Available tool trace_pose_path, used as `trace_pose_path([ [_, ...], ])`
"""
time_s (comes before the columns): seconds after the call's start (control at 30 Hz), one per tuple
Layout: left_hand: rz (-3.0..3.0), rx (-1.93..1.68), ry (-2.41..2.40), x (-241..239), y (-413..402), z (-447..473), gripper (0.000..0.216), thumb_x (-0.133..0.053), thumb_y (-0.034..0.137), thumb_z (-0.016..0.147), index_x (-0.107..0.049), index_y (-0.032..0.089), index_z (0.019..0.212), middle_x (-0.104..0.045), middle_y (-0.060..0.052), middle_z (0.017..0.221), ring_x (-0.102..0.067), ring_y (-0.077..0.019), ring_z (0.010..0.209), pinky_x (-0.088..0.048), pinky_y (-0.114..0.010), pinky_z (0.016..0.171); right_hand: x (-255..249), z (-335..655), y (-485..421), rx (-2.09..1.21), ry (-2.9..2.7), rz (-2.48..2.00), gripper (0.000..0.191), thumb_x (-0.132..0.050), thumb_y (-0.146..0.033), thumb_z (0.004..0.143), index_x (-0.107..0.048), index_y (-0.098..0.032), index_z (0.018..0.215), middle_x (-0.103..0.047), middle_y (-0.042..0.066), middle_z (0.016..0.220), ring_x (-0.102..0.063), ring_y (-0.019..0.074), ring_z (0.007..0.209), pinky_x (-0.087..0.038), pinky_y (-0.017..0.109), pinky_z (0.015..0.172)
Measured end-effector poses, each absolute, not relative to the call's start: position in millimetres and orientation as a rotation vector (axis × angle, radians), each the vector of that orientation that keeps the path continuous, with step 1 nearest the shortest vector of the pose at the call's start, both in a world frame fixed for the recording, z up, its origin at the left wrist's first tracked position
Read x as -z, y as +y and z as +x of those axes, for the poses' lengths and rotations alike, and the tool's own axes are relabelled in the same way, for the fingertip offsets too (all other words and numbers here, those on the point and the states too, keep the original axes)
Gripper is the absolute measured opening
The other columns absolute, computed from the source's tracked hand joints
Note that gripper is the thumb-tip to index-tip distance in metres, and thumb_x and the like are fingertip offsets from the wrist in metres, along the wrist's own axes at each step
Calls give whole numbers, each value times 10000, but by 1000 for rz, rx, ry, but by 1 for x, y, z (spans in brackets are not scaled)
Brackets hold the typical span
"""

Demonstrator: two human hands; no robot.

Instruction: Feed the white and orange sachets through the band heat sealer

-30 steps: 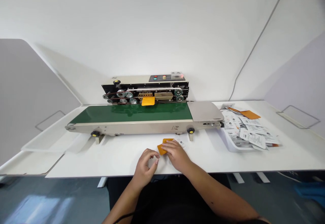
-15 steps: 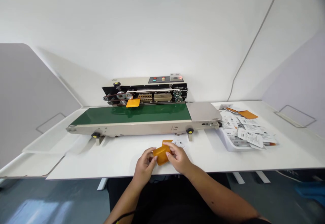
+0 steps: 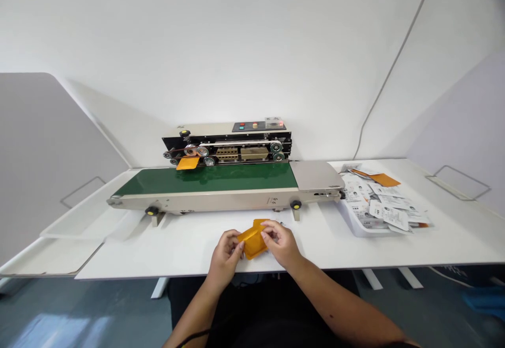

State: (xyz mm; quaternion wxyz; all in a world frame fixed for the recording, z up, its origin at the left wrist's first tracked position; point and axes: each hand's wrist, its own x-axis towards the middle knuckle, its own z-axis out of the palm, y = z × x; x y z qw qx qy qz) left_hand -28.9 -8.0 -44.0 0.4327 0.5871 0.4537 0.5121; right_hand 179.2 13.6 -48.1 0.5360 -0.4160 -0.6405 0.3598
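Just above the table's front edge, an orange packet is held between both hands. My left hand pinches its left edge between thumb and fingers. At the packet's upper right corner, my right hand is closed in a pinch. Behind it, partly covered, lies more orange material; whether it is a second packet or a flap, I cannot tell. Farther back, another orange packet sticks out of the rollers of a band sealing machine, over its green conveyor belt.
A white tray heaped with white printed packets and a few orange ones stands at the right. At the left is a translucent bin. The conveyor's metal end plate and yellow-centred knobs face me.
The orange packet in the sealing machine has travelled left along the rollers. My right hand has shifted slightly on the held packet, near its upper corner. My left hand stays almost still.
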Motion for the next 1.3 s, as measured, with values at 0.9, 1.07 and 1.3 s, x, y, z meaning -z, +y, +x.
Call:
trace_pose_path([
  [0.9,1625,-1054,1113,33,-14,-31,292,-646,481,956,-570,209,1032,-531,58,671,-517,-128,584,-396,-232,569,30,180,8,-770,-1787,-979,199,-612,-264,933,-768,-235,1052,-794,57,963,-743,214,871,-579,323,794],
  [1.07,1566,-1010,1064,34,-16,-32,307,-624,499,978,-494,221,961,-516,79,629,-477,-108,526,-356,-215,532,9,196,9,-903,-2193,-897,223,-650,-273,922,-786,-270,1099,-801,19,954,-725,205,824,-550,305,768],
  [1.3,1571,-1053,1007,38,-13,-34,412,-614,523,981,-462,226,1223,-687,-13,846,-614,-161,672,-494,-299,678,-59,250,61,-1244,-1951,-983,222,-709,-366,866,-780,-226,1024,-747,12,770,-612,140,572,-449,228,511],
])
